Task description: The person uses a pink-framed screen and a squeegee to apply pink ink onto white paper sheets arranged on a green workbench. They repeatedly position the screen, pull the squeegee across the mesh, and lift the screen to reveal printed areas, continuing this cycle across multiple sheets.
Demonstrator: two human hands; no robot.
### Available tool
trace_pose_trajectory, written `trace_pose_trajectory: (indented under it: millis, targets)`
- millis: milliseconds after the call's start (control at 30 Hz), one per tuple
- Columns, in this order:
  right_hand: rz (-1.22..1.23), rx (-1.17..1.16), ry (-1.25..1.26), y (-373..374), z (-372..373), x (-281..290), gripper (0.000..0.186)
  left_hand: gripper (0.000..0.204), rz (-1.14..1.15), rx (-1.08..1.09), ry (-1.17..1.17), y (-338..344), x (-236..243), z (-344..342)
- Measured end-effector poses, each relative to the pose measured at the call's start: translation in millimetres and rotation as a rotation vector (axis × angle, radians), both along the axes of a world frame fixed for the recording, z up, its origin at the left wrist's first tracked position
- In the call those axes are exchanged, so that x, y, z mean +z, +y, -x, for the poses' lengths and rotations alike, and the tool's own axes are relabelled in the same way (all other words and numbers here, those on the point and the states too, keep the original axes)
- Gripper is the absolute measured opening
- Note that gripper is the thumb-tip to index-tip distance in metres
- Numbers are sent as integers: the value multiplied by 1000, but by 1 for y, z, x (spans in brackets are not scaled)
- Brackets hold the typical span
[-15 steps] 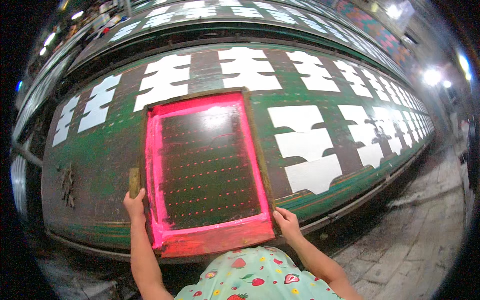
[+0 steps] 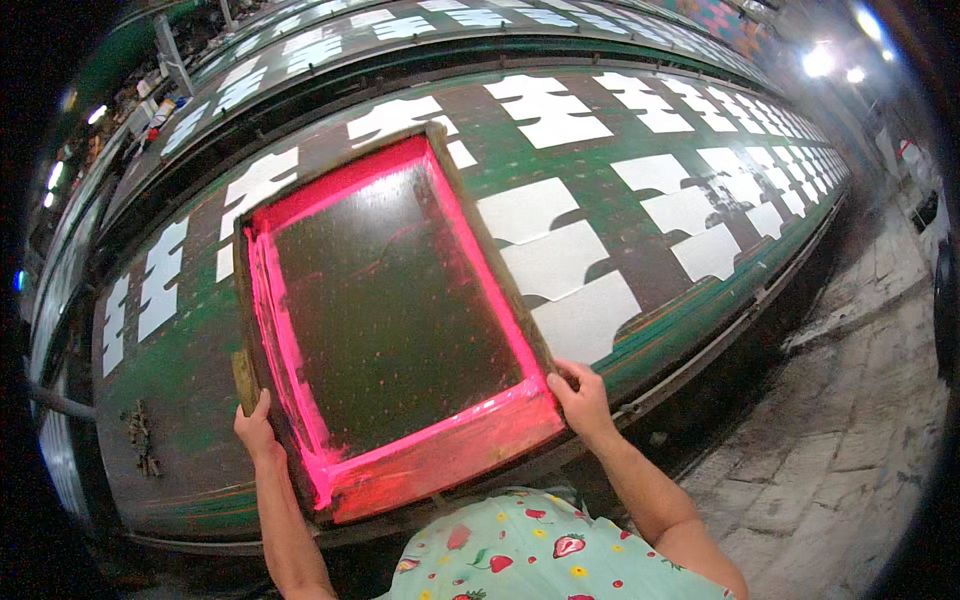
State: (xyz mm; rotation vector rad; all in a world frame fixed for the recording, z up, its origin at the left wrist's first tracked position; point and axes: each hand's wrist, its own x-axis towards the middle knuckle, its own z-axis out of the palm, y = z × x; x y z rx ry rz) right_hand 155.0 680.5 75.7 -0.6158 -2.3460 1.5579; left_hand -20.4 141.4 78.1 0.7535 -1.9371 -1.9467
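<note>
My left hand (image 2: 255, 430) is closed on a wooden strip at the left side of a rectangular screen frame (image 2: 465, 215), held over a long green printing table (image 2: 200, 410). My right hand (image 2: 580, 400) grips the frame's right edge near its lower corner. Bright pink ink lines the inside of the frame around a dark, glossy, faintly dotted mesh (image 2: 390, 300). White cut fabric pieces (image 2: 560, 275) lie in repeated rows on the table, some hidden behind the frame. The lower edge of the frame is at my patterned mint garment (image 2: 540, 550).
More long tables (image 2: 480, 20) with white pieces run behind, beyond a dark rail. A metal bar (image 2: 60, 405) is at far left. A small dark cluster (image 2: 140, 440) sits on the table's left part. A paved aisle (image 2: 810, 400) runs along the right, under bright lights.
The frame, with both hands still on it, has shifted up and left in the picture and tilted. The table's rows have shifted too, as the view has moved.
</note>
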Motion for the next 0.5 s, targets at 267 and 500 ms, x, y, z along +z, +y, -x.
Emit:
trace_pose_trajectory:
  millis: [267, 500]
  targets:
    - [-28, -134, -107, 180, -3, -27, 43, 30, 2, -78, 145, 203, -14, -6]
    - [68, -168, -100, 308, -21, -42, 40, 31, -39, -87, 113, 333, -27, -33]
